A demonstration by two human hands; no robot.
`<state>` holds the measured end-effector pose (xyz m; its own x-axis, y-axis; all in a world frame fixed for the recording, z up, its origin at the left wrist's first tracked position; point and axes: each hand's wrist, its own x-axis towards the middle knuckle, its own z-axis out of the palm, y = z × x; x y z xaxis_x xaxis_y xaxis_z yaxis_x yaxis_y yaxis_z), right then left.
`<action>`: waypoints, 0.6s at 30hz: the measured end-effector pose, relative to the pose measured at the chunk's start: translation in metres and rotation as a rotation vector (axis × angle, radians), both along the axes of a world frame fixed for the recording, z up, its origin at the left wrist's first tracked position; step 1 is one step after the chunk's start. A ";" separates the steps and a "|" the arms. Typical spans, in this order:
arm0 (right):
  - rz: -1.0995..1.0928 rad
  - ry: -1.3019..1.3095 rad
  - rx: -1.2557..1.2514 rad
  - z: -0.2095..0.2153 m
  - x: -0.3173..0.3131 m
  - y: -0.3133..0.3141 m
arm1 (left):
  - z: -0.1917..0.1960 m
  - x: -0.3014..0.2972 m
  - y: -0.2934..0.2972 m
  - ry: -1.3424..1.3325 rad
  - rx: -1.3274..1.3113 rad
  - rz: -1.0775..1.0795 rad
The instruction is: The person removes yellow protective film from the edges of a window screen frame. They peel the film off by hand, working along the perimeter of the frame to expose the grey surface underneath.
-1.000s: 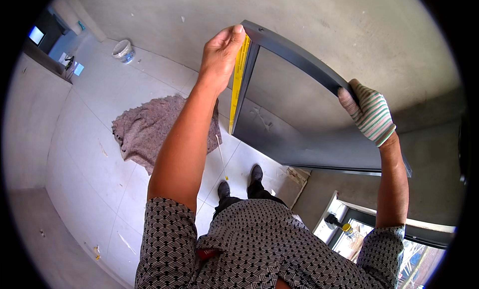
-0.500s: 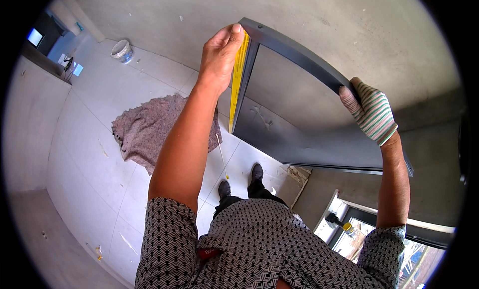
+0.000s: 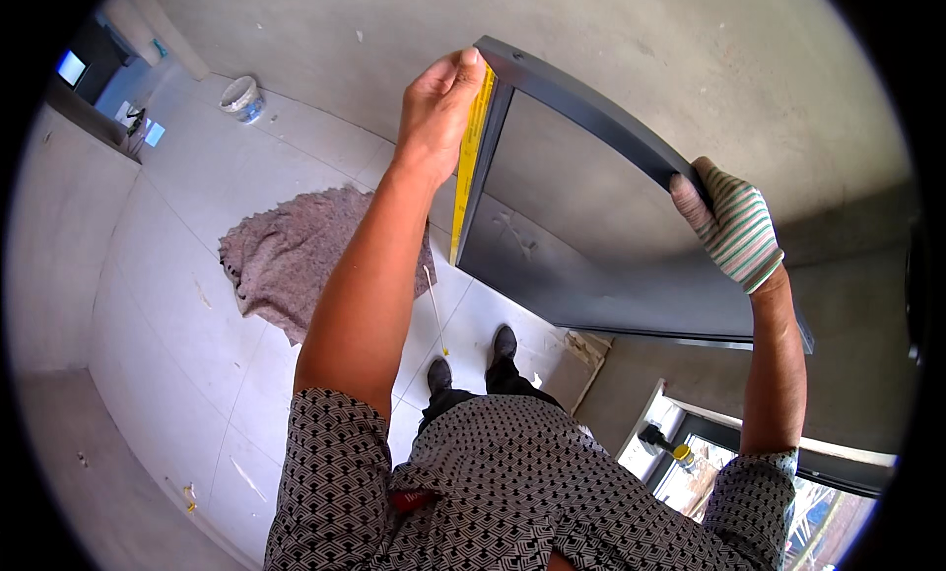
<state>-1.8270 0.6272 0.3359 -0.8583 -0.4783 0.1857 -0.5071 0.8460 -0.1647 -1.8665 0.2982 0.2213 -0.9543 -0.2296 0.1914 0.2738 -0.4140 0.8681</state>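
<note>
A dark grey window panel (image 3: 611, 246), framed with a see-through or reflective middle, stands upright in front of me by the wall. My left hand (image 3: 436, 113), bare, is closed round its upper left corner, thumb on top. Down that side edge runs a yellow strip (image 3: 469, 172) with printing on it. Toward the other end of the top rail, my right hand (image 3: 731, 221), in a striped knit glove, grips the frame. The thumb lies on the near face; the fingers go over the far side and are partly hidden.
A crumpled brown-grey cloth (image 3: 296, 251) lies on the pale tiled floor to the left. A white bucket (image 3: 241, 100) stands by the far wall. At lower right, a black tool with a yellow part (image 3: 670, 445) rests on the windowsill. A thin pale stick (image 3: 435, 305) lies by my feet.
Both hands keep the same grip on the panel. The view has shifted very slightly; nothing else has visibly moved.
</note>
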 end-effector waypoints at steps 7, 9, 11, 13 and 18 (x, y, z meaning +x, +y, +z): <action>0.006 0.018 -0.014 -0.001 -0.002 0.000 | -0.001 -0.003 0.000 0.005 -0.022 0.005; -0.016 -0.002 0.006 0.000 -0.002 -0.001 | 0.000 -0.003 0.000 0.015 -0.019 0.001; -0.011 -0.011 0.005 0.001 -0.002 -0.001 | 0.001 -0.002 0.000 0.010 -0.038 0.017; -0.021 -0.017 0.003 0.001 -0.002 -0.001 | 0.001 -0.002 0.000 0.010 -0.049 0.025; -0.022 0.021 -0.007 -0.001 -0.003 -0.001 | 0.002 -0.002 0.000 0.008 -0.070 0.036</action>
<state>-1.8296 0.6259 0.3353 -0.8647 -0.4577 0.2070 -0.4915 0.8559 -0.1605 -1.8685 0.2985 0.2233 -0.9439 -0.2498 0.2160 0.2947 -0.3423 0.8922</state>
